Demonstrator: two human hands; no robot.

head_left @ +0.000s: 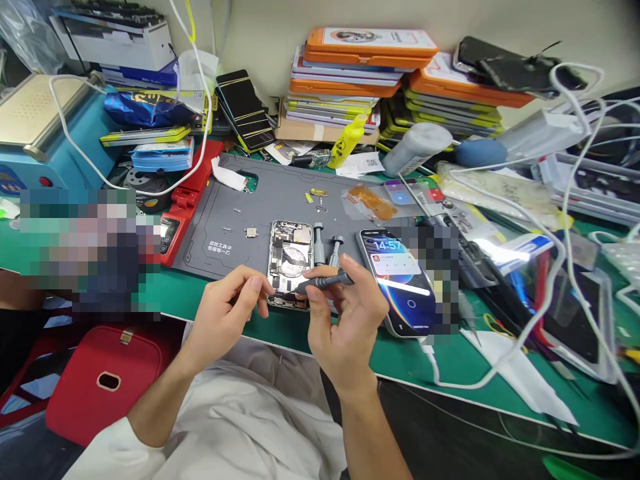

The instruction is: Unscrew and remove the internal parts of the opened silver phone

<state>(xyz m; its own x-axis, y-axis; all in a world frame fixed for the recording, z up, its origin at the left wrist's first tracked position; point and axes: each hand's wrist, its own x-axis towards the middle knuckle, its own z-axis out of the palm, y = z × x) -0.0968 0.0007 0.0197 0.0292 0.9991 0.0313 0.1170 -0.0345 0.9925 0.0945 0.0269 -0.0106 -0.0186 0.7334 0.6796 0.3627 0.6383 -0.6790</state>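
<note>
An opened phone (291, 257), its inner parts showing, lies at the front edge of the grey work mat (240, 220). Bent fingers of my left hand (227, 317) rest against its lower left edge, the thumb curled close to them. In my right hand (347, 323) a dark grey screwdriver (327, 282) is gripped between thumb and fingers, tilted, its tip over the phone's lower part. What the tip touches is too small to tell. Just right of the phone stand two grey screwdrivers, one (319, 243) beside the other (336, 250).
A lit phone (397, 283) lies to the right, with a white cable (490, 383) attached. Small parts (251, 233) are scattered over the mat. Orange cases (370, 47) are stacked behind, and a red bag (110, 380) sits at lower left.
</note>
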